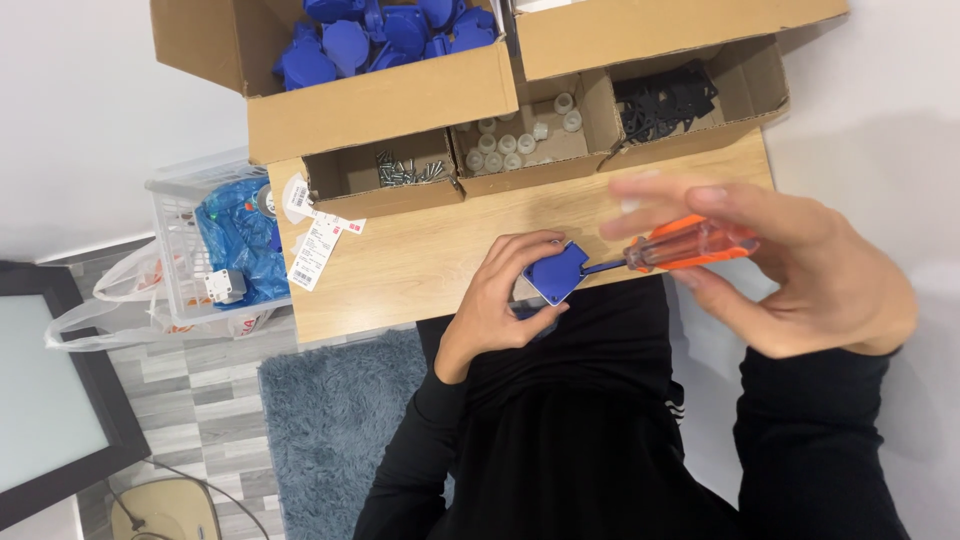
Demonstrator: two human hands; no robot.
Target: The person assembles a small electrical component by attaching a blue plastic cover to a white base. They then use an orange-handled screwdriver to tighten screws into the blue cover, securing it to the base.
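Observation:
My left hand point(497, 300) grips a small blue plastic part point(556, 272) just off the near edge of a wooden table point(420, 262). My right hand point(800, 270) holds a screwdriver point(680, 247) with a clear orange handle. Its metal shaft points left and its tip touches the blue part. The fingers of my right hand are blurred around the handle.
At the table's far side stands a cardboard box of blue parts point(380, 40). In front of it are compartments with screws point(405, 172), white caps point(515, 140) and black pieces point(665, 100). A white basket with a blue bag point(235, 245) sits left, on the floor beside a grey rug point(335, 420).

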